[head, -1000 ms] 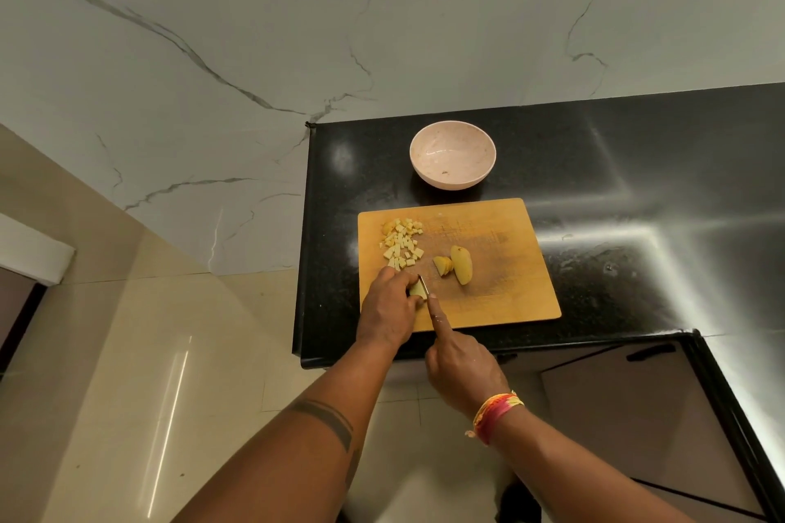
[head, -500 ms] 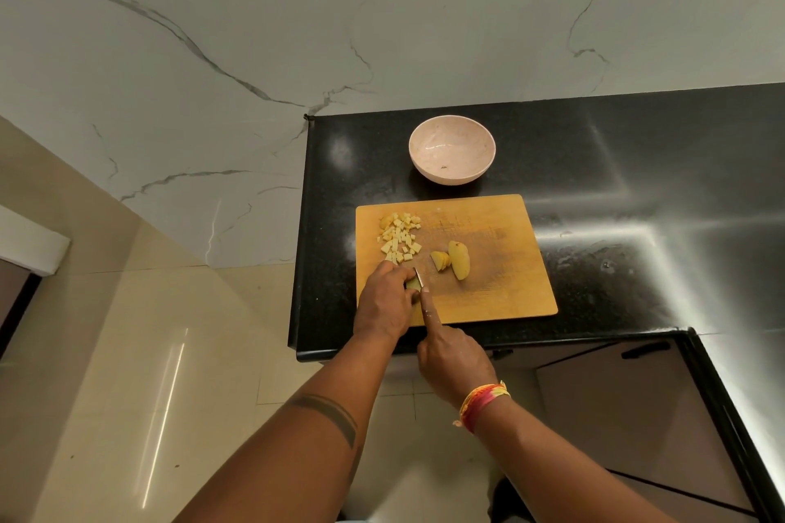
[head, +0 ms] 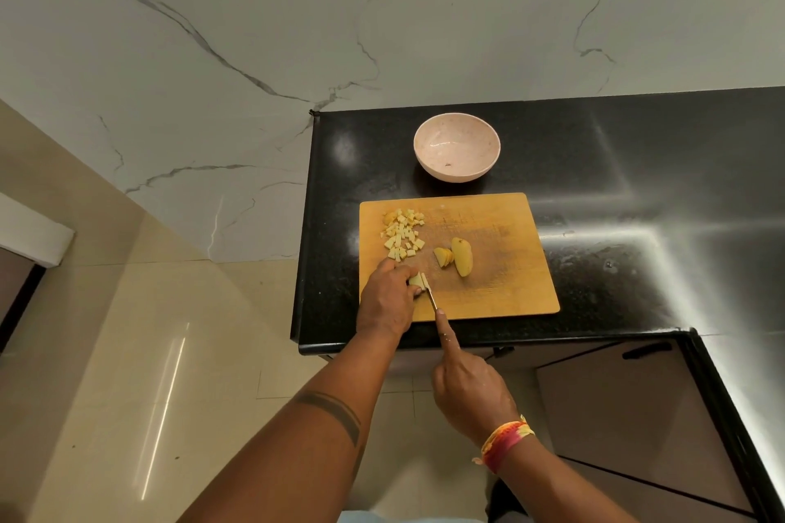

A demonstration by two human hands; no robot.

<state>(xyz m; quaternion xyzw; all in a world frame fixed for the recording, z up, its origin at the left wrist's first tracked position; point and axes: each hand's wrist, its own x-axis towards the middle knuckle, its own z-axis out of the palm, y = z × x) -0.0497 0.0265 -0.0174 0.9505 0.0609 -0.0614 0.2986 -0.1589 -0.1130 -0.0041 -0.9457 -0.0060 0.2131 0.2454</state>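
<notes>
Partly hidden potato piece [head: 416, 280] pinched by left hand [head: 386, 302]; right hand [head: 469, 391] grips knife [head: 430, 295], handle unseen.

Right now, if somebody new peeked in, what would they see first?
Most likely the two hands at the near edge of the wooden cutting board: the left hand holds a yellow vegetable chunk steady while the right hand holds a knife against it. Next comes the pile of small yellow cubes at the board's far left corner, then the pink bowl on the black counter just beyond the board.
</notes>
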